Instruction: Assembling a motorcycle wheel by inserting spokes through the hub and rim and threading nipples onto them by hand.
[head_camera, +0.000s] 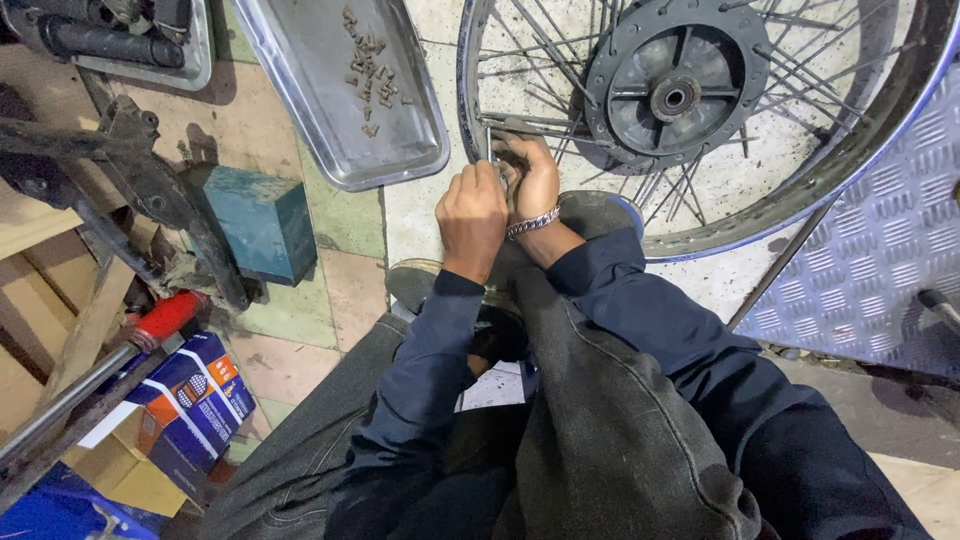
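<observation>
the spoked wheel (700, 110) lies flat on the floor (350, 290) at twelve to two o'clock from the person, its hub (675, 97) toward one o'clock. both hands meet at the rim's near edge, about twelve o'clock from the knees. the left hand (472, 212) is a closed fist with knuckles up, its fingers wrapped round a slim metal tool, seemingly a spoke wrench (489, 143), whose shaft stands up against the rim. the right hand (532, 180), with a chain bracelet (532, 222) at the wrist, is curled over the rim and the spoke ends just beside the tool; its fingers are closed, pinching what looks like a spoke or nipple, though the exact piece is hidden under them.

by the look of it, the step in hand is work on one spoke nipple at the rim. the next move likely calls for a steady right-hand hold while the left wrist turns the tool in small twists.

both forearms run forward from the lap, sleeves close together, wrists bent down.

at eleven o'clock a metal tray (400, 140) holds a heap of small nipples (370, 70). a teal block (262, 222) sits at ten o'clock, and blue cartons (195, 395) at eight.
</observation>
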